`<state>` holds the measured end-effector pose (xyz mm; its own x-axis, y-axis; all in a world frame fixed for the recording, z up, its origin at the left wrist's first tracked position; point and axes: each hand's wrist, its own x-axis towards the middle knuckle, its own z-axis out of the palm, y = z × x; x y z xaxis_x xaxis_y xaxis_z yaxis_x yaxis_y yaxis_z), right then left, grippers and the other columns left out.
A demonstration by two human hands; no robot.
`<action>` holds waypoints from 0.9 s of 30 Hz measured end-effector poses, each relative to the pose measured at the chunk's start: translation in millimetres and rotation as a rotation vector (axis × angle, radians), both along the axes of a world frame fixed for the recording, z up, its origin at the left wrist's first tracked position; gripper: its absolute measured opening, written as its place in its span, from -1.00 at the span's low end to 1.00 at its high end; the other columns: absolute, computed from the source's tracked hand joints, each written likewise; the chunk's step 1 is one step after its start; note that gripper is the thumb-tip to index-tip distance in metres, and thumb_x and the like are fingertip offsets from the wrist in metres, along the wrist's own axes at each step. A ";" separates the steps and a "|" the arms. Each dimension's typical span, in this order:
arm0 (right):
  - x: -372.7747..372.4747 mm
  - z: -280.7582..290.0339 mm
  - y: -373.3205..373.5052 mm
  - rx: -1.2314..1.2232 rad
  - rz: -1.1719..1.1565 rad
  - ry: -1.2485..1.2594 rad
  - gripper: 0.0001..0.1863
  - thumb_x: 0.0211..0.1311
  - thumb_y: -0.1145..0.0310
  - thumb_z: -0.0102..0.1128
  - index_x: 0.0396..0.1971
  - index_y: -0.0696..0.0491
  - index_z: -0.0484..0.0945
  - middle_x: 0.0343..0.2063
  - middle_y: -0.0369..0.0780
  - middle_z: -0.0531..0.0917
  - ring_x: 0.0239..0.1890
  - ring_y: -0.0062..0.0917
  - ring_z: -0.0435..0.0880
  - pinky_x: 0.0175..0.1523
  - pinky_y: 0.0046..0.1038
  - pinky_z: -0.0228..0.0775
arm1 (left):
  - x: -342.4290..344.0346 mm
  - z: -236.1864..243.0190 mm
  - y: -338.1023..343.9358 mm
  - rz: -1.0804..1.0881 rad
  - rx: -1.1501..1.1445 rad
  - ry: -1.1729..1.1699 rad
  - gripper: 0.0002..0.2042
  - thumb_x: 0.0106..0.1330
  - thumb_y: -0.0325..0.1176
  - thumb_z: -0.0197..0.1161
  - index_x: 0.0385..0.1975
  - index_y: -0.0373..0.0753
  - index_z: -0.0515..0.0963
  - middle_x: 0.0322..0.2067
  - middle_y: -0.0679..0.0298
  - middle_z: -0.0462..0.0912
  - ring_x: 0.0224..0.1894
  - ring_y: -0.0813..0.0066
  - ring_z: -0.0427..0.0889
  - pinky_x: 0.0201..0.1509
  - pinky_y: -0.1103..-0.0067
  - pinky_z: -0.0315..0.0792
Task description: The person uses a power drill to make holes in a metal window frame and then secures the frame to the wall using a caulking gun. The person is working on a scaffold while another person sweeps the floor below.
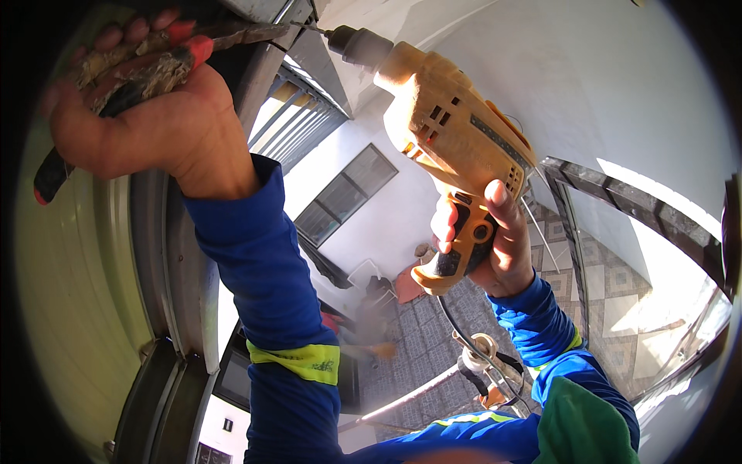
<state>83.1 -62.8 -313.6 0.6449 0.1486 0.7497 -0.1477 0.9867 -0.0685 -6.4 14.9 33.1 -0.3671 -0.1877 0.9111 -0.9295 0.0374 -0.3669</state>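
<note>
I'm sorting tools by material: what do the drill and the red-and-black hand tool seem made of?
Drill: probably hard plastic, matte yellow-orange, given its moulded vent slots; black grip panels look rubbery, though uncertain.
Hand tool: tip likely steel, dull and brownish; handles perhaps plastic-coated, with smooth red ends beside ragged, worn covering.

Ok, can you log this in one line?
left hand: holds pliers | right hand: grips yellow drill | drill bit: near pliers' tip, contact unclear
</note>
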 end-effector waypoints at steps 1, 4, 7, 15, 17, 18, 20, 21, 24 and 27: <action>-0.3 0.3 -0.7 0.004 0.024 0.000 -0.46 0.33 -0.05 0.35 -0.04 0.16 0.52 -0.38 -0.19 0.64 -0.35 -0.47 0.67 -0.25 -0.42 0.56 | -0.4 0.1 0.2 -0.021 0.010 0.018 -0.51 0.17 0.04 0.03 -0.29 -0.37 0.45 -0.35 -0.02 0.56 -0.39 0.13 0.61 -0.26 0.13 0.64; -2.0 0.8 -2.9 -0.006 0.047 0.007 -0.46 0.32 -0.06 0.35 -0.06 0.14 0.52 -0.39 -0.21 0.62 -0.36 -0.48 0.66 -0.26 -0.42 0.55 | -0.4 0.8 0.5 -0.007 0.019 0.013 -0.52 0.17 0.04 0.03 -0.29 -0.37 0.45 -0.35 -0.02 0.56 -0.39 0.13 0.60 -0.27 0.13 0.64; -3.7 1.5 -3.3 -0.012 0.007 0.001 -0.46 0.32 -0.06 0.35 -0.07 0.14 0.52 -0.38 -0.22 0.62 -0.36 -0.49 0.66 -0.26 -0.42 0.55 | 0.8 1.9 0.8 0.027 0.006 -0.020 -0.52 0.16 0.04 0.03 -0.29 -0.36 0.45 -0.36 -0.02 0.55 -0.40 0.13 0.60 -0.28 0.13 0.64; -5.8 3.0 -2.0 -0.007 -0.014 0.015 -0.48 0.32 -0.03 0.37 -0.06 0.14 0.52 -0.37 -0.21 0.63 -0.36 -0.48 0.67 -0.27 -0.40 0.56 | 1.2 0.8 1.6 0.018 0.003 -0.014 -0.52 0.15 0.04 0.04 -0.27 -0.36 0.43 -0.36 -0.02 0.55 -0.40 0.12 0.59 -0.29 0.13 0.63; -6.0 3.3 -3.8 -0.006 -0.019 0.007 -0.48 0.31 -0.03 0.36 -0.06 0.14 0.52 -0.37 -0.21 0.63 -0.36 -0.48 0.67 -0.27 -0.40 0.57 | 1.2 1.1 1.3 0.028 0.003 -0.022 -0.52 0.15 0.04 0.04 -0.27 -0.36 0.43 -0.36 -0.02 0.55 -0.40 0.12 0.59 -0.29 0.13 0.63; -6.8 3.3 -4.2 -0.015 -0.031 0.007 -0.48 0.31 -0.03 0.36 -0.06 0.14 0.53 -0.37 -0.21 0.63 -0.36 -0.48 0.67 -0.27 -0.40 0.57 | 1.1 1.4 1.4 0.032 0.004 -0.023 -0.52 0.15 0.04 0.04 -0.27 -0.36 0.43 -0.36 -0.02 0.55 -0.40 0.12 0.59 -0.29 0.13 0.63; -8.4 3.1 -4.8 -0.030 -0.063 0.013 -0.49 0.31 -0.02 0.36 -0.06 0.14 0.53 -0.37 -0.20 0.64 -0.37 -0.48 0.67 -0.27 -0.40 0.57 | 0.6 2.4 1.5 0.023 0.014 -0.003 -0.52 0.15 0.04 0.04 -0.28 -0.35 0.43 -0.37 -0.02 0.55 -0.40 0.12 0.59 -0.29 0.13 0.63; -8.9 3.1 -4.9 -0.028 -0.077 0.021 -0.49 0.32 -0.02 0.36 -0.06 0.14 0.53 -0.38 -0.20 0.64 -0.37 -0.48 0.67 -0.27 -0.40 0.56 | 0.2 2.9 1.6 0.011 0.024 0.010 -0.53 0.15 0.04 0.04 -0.28 -0.35 0.43 -0.37 -0.01 0.55 -0.40 0.12 0.59 -0.29 0.14 0.63; -9.0 3.1 -4.4 -0.029 -0.097 0.028 -0.50 0.32 -0.02 0.35 -0.06 0.14 0.53 -0.39 -0.20 0.64 -0.38 -0.49 0.67 -0.27 -0.40 0.57 | -0.6 3.6 2.3 -0.024 0.040 0.031 -0.53 0.16 0.03 0.03 -0.28 -0.35 0.44 -0.38 -0.01 0.55 -0.40 0.12 0.60 -0.28 0.14 0.63; -7.8 3.2 -3.9 -0.028 -0.092 0.019 -0.50 0.33 -0.02 0.34 -0.07 0.14 0.53 -0.40 -0.20 0.65 -0.38 -0.49 0.67 -0.26 -0.40 0.57 | -0.4 3.8 1.9 -0.007 0.019 0.006 -0.53 0.16 0.03 0.03 -0.29 -0.36 0.44 -0.38 -0.01 0.55 -0.40 0.12 0.60 -0.28 0.14 0.64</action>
